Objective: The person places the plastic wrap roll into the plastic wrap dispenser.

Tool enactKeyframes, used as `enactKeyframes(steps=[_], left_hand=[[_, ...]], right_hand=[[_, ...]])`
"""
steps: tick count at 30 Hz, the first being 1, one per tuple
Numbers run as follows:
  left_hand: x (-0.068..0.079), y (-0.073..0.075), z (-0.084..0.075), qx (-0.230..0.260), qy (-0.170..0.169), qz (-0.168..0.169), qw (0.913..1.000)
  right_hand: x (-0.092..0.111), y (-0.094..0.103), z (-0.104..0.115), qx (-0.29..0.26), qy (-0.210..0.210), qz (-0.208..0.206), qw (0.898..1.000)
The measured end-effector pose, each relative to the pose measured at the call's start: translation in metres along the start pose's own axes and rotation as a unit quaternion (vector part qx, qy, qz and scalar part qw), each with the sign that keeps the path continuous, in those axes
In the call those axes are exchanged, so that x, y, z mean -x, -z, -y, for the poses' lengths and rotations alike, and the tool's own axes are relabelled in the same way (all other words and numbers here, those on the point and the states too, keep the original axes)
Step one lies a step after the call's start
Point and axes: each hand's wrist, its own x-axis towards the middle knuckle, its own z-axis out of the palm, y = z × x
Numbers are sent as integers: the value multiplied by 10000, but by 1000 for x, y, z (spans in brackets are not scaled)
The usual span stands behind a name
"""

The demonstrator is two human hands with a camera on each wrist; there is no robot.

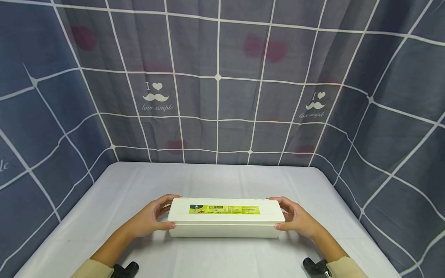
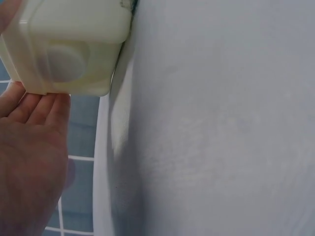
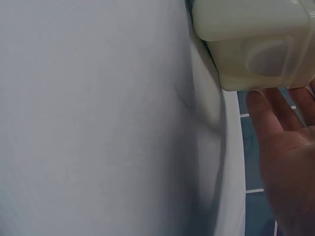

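A long cream-white cling film box lies crosswise in front of me in the head view, its lid down. A yellow-green label runs along the top. My left hand grips the left end, thumb at the front edge and fingers at the back. At the opposite end my right hand holds it the same way. Both wrist views show the box's end walls, each with a round mark, and fingers against the far side. What is inside the box stays hidden.
A white cloth covers the table. Dark grey-blue curtains with white grid lines stand behind it and along both sides. Black wrist-worn devices sit below the left hand and right hand at the sleeves.
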Motion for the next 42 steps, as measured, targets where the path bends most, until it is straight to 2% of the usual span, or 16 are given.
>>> enactKeyframes(steps=[5, 18, 42], left_hand=[[0, 0, -1, 13, 58, -17, 10000], [-1, 0, -2, 91, 41, -15, 9999], [-1, 3, 0, 82, -20, 64, 9999]], right_hand=[[-1, 1, 0, -129, -47, -1, 9999], [-2, 2, -1, -232, 177, 79, 9995], [-1, 3, -6, -315, 87, 107, 9994]])
